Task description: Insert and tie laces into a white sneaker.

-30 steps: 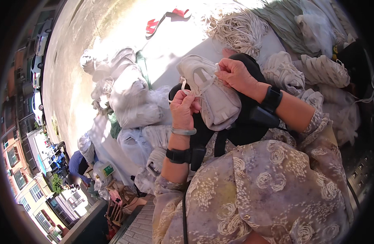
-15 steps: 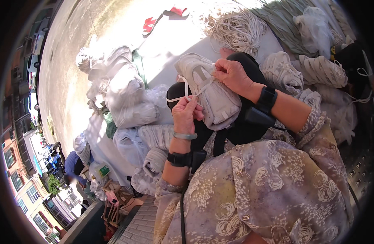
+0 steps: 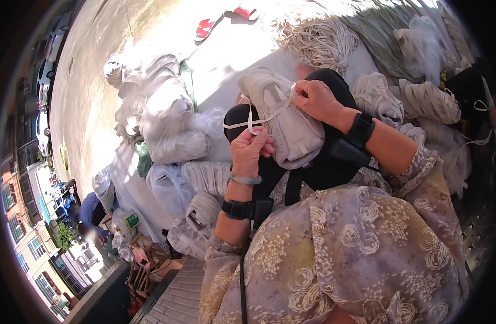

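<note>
Across my knees lies a white shoe upper [image 3: 297, 136], its toe end nearest my body. A white shoelace [image 3: 276, 112] runs over its throat between my two hands. My left hand [image 3: 249, 149], at the left side of the upper, pinches the lace between thumb and fingertips; a loose loop of it hangs out over my left knee. On the right side, my right hand [image 3: 317, 101] is closed in a pinch on the other stretch of lace. Part of the upper's right edge is hidden behind that hand.
A heap of loose laces [image 3: 315, 40] lies beyond my knees. Bundled white uppers [image 3: 375, 97] are stacked at my right. Bagged white uppers [image 3: 169, 121] pile up on the left. Red sandals [image 3: 206, 28] lie at the far edge. A person in blue [image 3: 91, 211] bends over at far left.
My right hand has shifted slightly right, and the lace between my hands is now drawn out in a longer line. My left hand stays close to the same place.
</note>
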A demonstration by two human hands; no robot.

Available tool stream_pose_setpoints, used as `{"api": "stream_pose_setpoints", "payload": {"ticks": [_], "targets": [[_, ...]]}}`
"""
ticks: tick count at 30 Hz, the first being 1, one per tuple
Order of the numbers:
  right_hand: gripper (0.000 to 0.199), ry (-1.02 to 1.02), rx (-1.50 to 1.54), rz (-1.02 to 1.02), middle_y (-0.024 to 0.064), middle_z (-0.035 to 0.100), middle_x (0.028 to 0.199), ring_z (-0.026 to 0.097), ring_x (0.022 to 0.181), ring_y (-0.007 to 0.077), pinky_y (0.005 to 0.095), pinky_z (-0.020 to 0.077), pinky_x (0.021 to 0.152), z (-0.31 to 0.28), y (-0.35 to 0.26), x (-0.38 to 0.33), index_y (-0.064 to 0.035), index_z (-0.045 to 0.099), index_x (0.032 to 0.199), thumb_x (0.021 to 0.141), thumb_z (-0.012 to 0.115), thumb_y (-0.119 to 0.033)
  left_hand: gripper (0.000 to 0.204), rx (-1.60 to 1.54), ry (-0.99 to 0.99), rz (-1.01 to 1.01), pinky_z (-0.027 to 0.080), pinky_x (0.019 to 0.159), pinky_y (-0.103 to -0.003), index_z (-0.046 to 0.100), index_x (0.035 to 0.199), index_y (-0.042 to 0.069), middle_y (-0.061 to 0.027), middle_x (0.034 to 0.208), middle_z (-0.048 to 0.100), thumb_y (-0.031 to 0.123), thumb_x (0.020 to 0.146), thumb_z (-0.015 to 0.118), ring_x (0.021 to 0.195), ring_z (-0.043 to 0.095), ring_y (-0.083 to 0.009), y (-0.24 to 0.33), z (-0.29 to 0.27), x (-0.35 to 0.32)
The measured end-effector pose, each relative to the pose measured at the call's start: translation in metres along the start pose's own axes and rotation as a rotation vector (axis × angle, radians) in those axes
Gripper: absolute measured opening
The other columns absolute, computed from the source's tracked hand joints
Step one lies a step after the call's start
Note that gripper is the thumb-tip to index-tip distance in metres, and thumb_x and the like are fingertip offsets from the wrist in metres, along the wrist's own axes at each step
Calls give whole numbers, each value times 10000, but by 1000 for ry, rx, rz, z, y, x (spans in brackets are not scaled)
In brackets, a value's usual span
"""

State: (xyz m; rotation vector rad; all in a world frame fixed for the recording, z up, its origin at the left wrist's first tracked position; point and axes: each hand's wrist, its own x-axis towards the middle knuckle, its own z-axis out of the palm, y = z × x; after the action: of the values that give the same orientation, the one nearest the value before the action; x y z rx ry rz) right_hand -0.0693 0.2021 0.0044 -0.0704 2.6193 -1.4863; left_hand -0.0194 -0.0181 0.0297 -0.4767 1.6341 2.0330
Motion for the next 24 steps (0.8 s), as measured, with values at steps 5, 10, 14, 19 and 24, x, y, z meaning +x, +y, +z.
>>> {"api": "stream_pose_setpoints", "payload": {"ticks": [5,10,14,19,24], "targets": [[196,-62,-75,-24,127,495,563,469,508,191,340,384,514,-3,3,6,6,522,671,741,615,-151,109,170,51,51,407,420,-179,605,898,39,-29,650,596,142,863,603,483,527,-62,-6,1,0],[232,-65,-30,2,116,540,584,531,539,195,327,407,526,-10,-10,-3,10,543,725,783,636,-195,189,363,122,267,384,438,-207,565,791,20,8,589,534,171,901,533,470,478,-48,-14,10,10],[181,-1,-103,23,156,568,628,582,659,335,400,436,599,-14,-16,-14,-5,536,758,781,586,-178,179,730,153,460,465,610,-316,567,873,-38,-101,754,609,138,873,536,634,574,-228,-10,6,24],[87,73,-100,-148,143,582,693,580,701,351,405,443,603,-11,-23,-22,-40,558,796,781,556,-125,263,697,196,548,450,809,-355,553,1044,-53,-195,1004,593,130,856,545,900,579,-317,-17,5,40],[86,-29,-136,-536,75,559,762,574,736,278,369,433,618,-8,-24,-18,-100,606,832,753,572,-109,306,660,216,547,423,885,-365,536,1089,-56,-209,1075,575,141,855,546,1004,557,-334,-15,9,48]]}}
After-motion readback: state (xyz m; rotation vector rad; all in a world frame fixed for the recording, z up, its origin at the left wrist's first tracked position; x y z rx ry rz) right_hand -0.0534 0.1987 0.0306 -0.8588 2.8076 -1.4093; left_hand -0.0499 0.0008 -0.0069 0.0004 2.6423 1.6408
